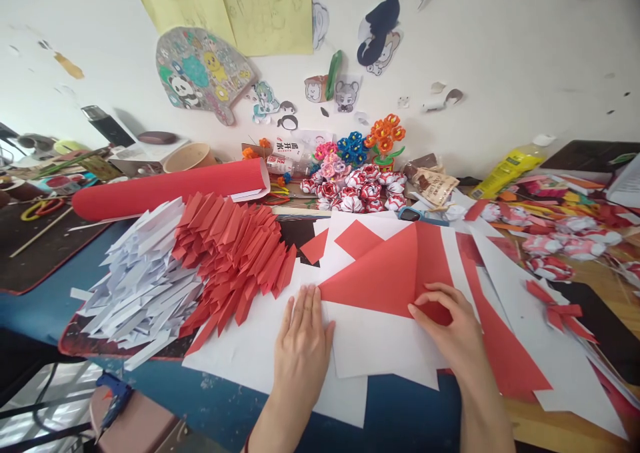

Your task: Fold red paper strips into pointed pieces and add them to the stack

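A sheet of red paper (pixel 375 276), folded over on a slant, lies across white paper sheets (pixel 385 346) in front of me. My left hand (pixel 303 340) is flat on the sheets, fingers stretched out, the fingertips at the left point of the fold. Thumb and index finger of my right hand (pixel 447 316) pinch the lower right edge of the red paper. Under and beside it show smaller red pieces (pixel 359 236). To the left spread a heap of folded red paper strips (pixel 235 253) and a heap of folded white strips (pixel 145 280).
A red paper roll (pixel 170 190) stretches behind the heaps. Red-and-white paper flowers (pixel 363 190) and a yellow bottle (pixel 515 166) stand by the wall. Scissors (pixel 43 208) lie at far left. A blue glue gun (pixel 116 396) rests on a box below the table edge.
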Demonstrator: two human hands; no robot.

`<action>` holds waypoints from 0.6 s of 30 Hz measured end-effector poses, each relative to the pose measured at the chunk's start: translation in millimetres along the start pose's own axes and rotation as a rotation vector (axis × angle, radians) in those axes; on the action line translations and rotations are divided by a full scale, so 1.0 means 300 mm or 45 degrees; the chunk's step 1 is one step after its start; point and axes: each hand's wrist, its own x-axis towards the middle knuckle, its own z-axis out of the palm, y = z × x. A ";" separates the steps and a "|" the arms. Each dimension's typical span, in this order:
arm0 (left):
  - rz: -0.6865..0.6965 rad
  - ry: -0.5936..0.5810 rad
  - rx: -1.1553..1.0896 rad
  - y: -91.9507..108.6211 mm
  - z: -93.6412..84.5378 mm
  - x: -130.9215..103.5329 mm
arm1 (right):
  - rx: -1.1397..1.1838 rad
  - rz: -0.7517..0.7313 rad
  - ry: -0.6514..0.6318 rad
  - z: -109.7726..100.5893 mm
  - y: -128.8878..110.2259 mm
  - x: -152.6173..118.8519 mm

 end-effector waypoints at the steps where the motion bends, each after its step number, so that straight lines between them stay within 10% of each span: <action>1: -0.024 0.009 0.005 0.003 -0.001 -0.002 | 0.004 0.000 0.001 0.000 0.000 0.000; 18: -0.059 0.240 -0.047 0.139 -0.045 -0.095 | 0.021 -0.037 0.015 0.004 0.001 -0.001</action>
